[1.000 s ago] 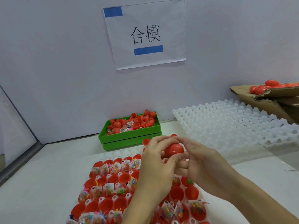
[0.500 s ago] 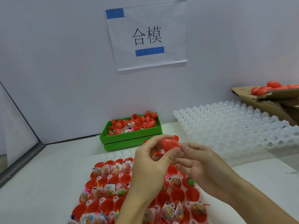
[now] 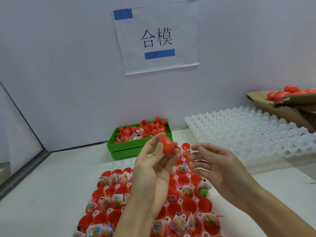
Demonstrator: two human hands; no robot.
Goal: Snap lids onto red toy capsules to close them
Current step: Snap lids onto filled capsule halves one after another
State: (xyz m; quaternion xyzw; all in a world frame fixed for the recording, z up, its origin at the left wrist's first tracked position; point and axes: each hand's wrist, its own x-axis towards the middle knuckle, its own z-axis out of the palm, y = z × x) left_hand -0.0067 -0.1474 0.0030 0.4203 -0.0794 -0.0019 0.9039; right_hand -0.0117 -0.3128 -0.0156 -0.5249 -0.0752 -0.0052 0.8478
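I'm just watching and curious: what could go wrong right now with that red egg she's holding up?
The left hand holds the closed red capsule only at its fingers, and the right hand is off it, so it might slip. It would likely land on the open halves in the tray below and could knock their toy packets loose.

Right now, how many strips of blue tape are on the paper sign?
2: one blue tape strip at the top left corner of the paper sign, another below the printed characters. None seems hidden.
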